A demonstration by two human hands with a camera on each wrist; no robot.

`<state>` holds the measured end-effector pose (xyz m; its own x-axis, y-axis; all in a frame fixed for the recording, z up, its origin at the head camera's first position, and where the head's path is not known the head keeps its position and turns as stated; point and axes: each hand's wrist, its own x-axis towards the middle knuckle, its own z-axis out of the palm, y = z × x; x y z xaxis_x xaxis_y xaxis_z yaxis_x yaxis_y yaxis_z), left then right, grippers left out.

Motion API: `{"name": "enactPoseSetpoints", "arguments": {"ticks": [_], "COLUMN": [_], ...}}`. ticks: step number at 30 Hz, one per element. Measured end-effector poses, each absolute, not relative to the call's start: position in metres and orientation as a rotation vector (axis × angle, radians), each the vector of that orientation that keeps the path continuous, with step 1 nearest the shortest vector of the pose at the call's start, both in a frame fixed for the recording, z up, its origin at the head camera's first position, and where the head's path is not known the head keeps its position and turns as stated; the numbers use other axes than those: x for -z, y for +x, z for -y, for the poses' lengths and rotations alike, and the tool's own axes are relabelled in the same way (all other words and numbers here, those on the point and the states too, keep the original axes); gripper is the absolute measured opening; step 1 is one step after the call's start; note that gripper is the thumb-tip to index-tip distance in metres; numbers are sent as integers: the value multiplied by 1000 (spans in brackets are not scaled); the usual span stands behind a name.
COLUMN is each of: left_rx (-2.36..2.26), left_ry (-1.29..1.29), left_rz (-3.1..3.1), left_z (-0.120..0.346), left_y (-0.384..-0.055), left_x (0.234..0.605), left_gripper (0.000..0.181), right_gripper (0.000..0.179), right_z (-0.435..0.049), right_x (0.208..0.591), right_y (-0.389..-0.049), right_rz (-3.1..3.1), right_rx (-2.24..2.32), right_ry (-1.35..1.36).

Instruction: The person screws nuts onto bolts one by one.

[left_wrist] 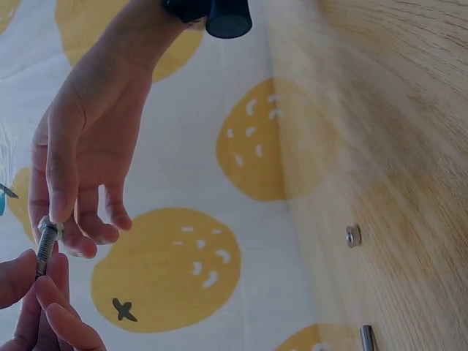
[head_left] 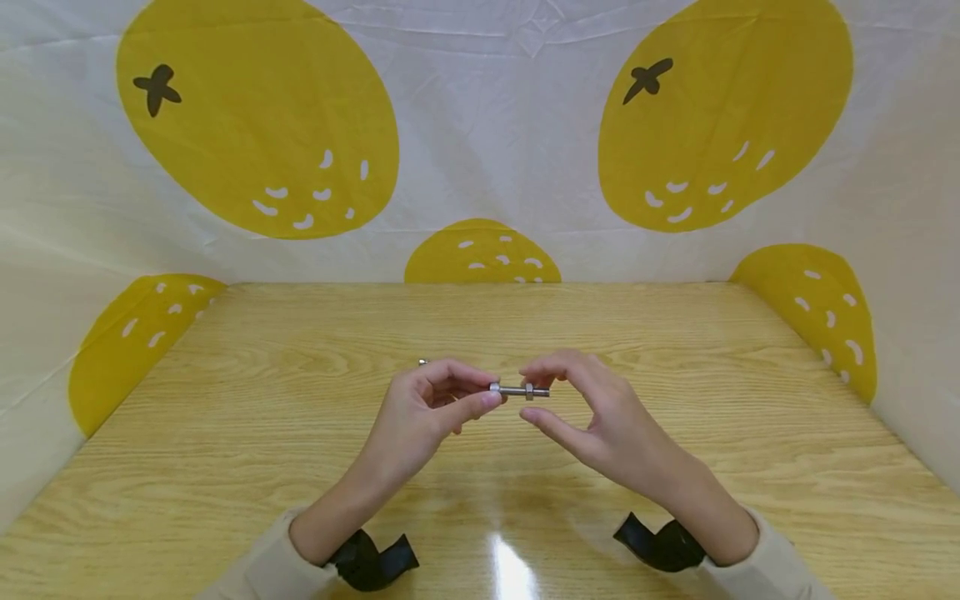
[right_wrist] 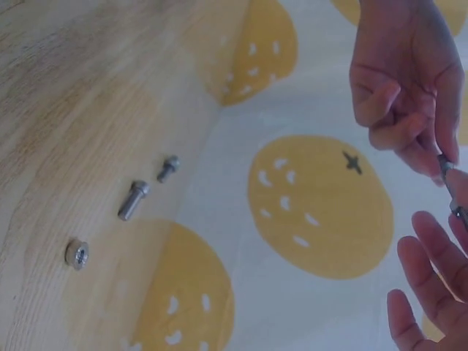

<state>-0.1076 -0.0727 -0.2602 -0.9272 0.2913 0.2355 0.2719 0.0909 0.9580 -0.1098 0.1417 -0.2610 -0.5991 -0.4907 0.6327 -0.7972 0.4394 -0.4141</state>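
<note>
L hand [head_left: 422, 408] is pinching slim silver metal bolt [head_left: 514, 391], long axis pointing twd R hand [head_left: 611, 417], gaping w/ silver metal nut [head_left: 529, 391] nearer it.

From afar I see a silver metal bolt [head_left: 514, 391] pointing right, a hexagonal silver metal nut [head_left: 529, 392] (near its tip) around it.

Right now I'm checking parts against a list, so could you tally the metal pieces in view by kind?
Bolts: 3 (held bolt, nearer loose bolt, farther loose bolt)
Nuts: 1 (nut on the held bolt's shank)
Ring-shaped pieces: 1 (loose ring-shaped piece, possibly another nut)
Total: 5
</note>
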Motion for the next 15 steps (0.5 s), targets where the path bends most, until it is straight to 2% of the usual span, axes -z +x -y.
{"name": "enactPoseSetpoints", "arguments": {"ticks": [9, 15], "left_rx": [-2030, -2039], "left_ry": [591, 587], "left_rz": [-2286, -2253], "left_z": [73, 71], "left_y": [-108, -106], "left_x": [260, 260], "left_gripper": [18, 17], "right_gripper": [26, 8], "right_z": [-140, -138], "right_x": [259, 264], "right_y": [-107, -109], "right_rz": [2303, 2283], "right_rx": [-996, -962], "right_ry": [1063, 1038]}}
